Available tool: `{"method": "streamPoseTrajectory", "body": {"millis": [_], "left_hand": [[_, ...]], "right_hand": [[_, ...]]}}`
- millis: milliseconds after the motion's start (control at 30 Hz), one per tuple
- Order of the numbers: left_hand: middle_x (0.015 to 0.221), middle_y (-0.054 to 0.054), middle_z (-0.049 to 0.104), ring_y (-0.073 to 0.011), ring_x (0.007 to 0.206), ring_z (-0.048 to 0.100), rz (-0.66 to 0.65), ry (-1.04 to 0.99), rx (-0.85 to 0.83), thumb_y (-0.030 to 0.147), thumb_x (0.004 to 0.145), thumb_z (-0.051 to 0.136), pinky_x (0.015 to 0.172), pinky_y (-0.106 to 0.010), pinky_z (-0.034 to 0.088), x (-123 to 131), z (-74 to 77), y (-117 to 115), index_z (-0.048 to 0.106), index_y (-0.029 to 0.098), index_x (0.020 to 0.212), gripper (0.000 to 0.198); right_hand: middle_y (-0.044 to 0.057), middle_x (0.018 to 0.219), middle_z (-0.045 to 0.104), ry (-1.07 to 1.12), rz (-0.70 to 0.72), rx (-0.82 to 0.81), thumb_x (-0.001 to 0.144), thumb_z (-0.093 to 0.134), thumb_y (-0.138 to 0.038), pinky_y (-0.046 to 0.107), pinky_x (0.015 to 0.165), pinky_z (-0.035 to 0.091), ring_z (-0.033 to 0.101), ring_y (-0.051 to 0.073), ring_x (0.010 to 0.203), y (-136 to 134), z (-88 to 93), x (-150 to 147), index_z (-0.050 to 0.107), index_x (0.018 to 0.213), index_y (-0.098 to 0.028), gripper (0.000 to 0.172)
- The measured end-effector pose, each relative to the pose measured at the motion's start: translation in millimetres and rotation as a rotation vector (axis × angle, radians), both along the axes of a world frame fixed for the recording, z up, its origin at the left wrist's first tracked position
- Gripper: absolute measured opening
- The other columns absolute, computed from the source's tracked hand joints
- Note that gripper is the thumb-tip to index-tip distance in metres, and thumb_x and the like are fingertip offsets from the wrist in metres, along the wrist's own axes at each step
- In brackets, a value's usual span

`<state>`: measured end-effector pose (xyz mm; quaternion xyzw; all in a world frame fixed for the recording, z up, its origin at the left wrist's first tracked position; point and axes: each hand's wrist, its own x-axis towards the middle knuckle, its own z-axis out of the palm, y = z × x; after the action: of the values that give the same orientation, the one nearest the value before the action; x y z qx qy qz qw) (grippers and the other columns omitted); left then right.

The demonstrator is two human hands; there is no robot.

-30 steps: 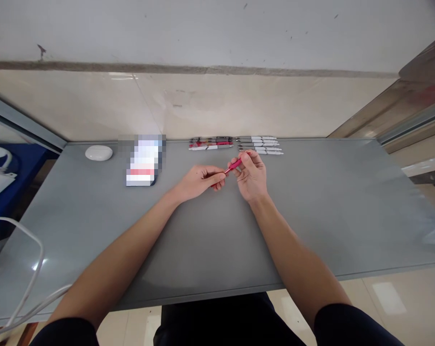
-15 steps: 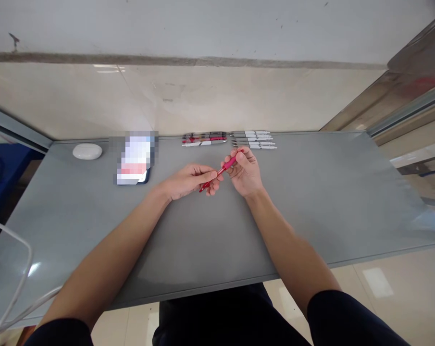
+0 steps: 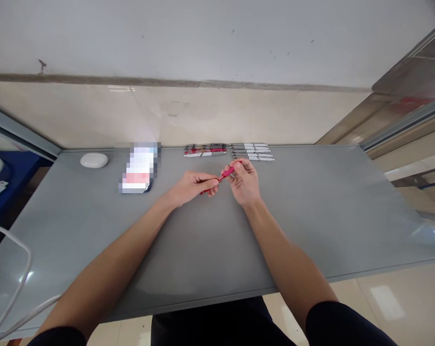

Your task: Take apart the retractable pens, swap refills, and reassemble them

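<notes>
Both hands hold one red pen (image 3: 229, 172) above the middle of the grey table. My left hand (image 3: 195, 187) is closed on its lower left part, thumb on top, with the red end poking out below. My right hand (image 3: 246, 181) pinches the pinkish-red grip part at the upper right. Just beyond the hands lie two groups of pens by the wall. The left group (image 3: 205, 150) has dark, red and white pens side by side; the right group (image 3: 253, 151) has several white pens with grey grips.
On the left of the grey table (image 3: 311, 216) lie a phone (image 3: 138, 168) with a blurred lit screen and a white oval case (image 3: 93, 160). A white cable (image 3: 26, 269) loops over the left front corner. A tiled wall (image 3: 239, 115) runs along the back edge.
The camera view has tilted up slightly, so the scene sits lower. Both hands keep hold of the red pen, with only a slight shift of the fingers.
</notes>
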<state>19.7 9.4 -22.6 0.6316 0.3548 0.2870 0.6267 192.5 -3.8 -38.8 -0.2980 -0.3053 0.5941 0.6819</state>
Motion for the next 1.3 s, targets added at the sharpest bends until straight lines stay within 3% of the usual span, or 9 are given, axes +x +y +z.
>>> {"method": "streamPoseTrajectory", "body": {"millis": [200,433,667,867,1067,1300], "left_hand": [[0.077,-0.005,0.067,-0.0139,0.069,0.060,0.007,0.019,0.037,0.042,0.081,0.063,0.069,-0.028,0.050,1.9,1.3,0.1,0.071,0.016,0.082,0.027],[0.083,-0.006,0.070,-0.0150,0.074,0.062,0.067,-0.012,-0.021,0.044,0.080,0.065,0.070,-0.029,0.049,-0.3,0.3,0.4,0.069,0.016,0.091,0.030],[0.088,-0.007,0.072,-0.0174,0.084,0.067,0.387,-0.279,0.032,0.040,0.079,0.069,0.082,-0.035,0.049,11.2,15.0,6.6,0.060,0.016,0.094,0.029],[0.105,-0.008,0.071,-0.0184,0.101,0.066,0.546,-0.409,0.030,0.039,0.080,0.067,0.095,-0.039,0.046,26.9,19.8,-2.0,0.054,0.019,0.094,0.028],[0.098,-0.006,0.072,-0.0182,0.101,0.065,0.548,-0.462,-0.045,0.036,0.080,0.069,0.100,-0.040,0.045,36.8,4.8,-18.1,0.056,0.018,0.096,0.028],[0.126,-0.010,0.062,-0.0254,0.120,0.055,0.497,-0.246,0.085,0.039,0.080,0.066,0.102,-0.041,0.042,23.8,-2.9,-21.6,0.064,0.019,0.111,0.037]], "right_hand": [[-0.005,0.080,0.068,-0.006,-0.024,-0.043,0.070,0.075,-0.031,0.027,0.069,0.058,0.068,0.012,0.075,0.1,1.6,0.7,0.065,0.079,-0.025,0.015],[-0.001,0.097,0.071,0.002,0.036,-0.089,0.070,0.074,-0.038,0.027,0.072,0.059,0.069,0.015,0.090,2.5,2.7,4.9,0.068,0.092,-0.026,0.026],[0.000,0.088,0.068,-0.077,-0.086,-0.114,0.072,0.071,-0.046,0.027,0.063,0.058,0.067,0.014,0.080,2.6,2.1,9.6,0.068,0.083,-0.022,0.027],[0.002,0.092,0.068,-0.352,-0.098,-0.069,0.071,0.070,-0.046,0.023,0.058,0.057,0.063,0.013,0.078,-0.2,1.0,5.2,0.070,0.093,-0.023,0.032],[0.003,0.093,0.071,-0.453,-0.057,-0.035,0.073,0.068,-0.046,0.023,0.054,0.055,0.064,0.015,0.078,-2.2,-0.6,1.1,0.071,0.094,-0.023,0.031],[0.002,0.086,0.072,-0.206,-0.118,-0.103,0.072,0.071,-0.046,0.025,0.061,0.056,0.067,0.015,0.079,2.2,-1.8,-1.5,0.068,0.081,-0.020,0.027]]}}
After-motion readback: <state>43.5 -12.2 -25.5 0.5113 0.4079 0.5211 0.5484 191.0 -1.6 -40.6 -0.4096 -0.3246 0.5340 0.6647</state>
